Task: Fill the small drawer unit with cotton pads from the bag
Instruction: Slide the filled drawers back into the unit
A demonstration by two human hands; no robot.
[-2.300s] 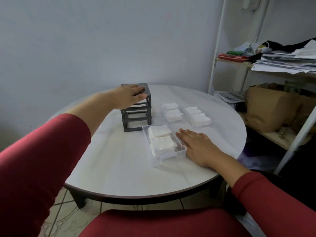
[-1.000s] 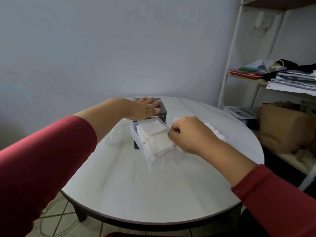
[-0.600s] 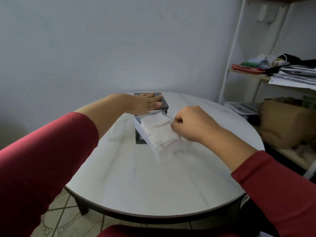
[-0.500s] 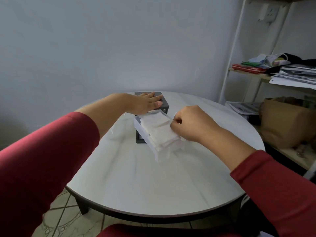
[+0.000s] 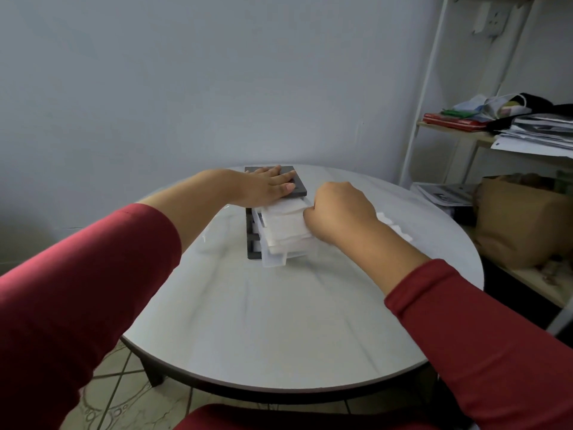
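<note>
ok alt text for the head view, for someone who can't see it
A person's left hand rests flat on top of a small dark drawer unit while the right hand grips the side of a clear drawer, stacked with white cotton pads and partly inside the unit. It stands on a round white table.

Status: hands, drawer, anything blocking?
Left hand flat on dark frame top. Right hand grips clear drawer of cotton pads, partway into top slot. Loose pads on table behind, not in the way.
</note>
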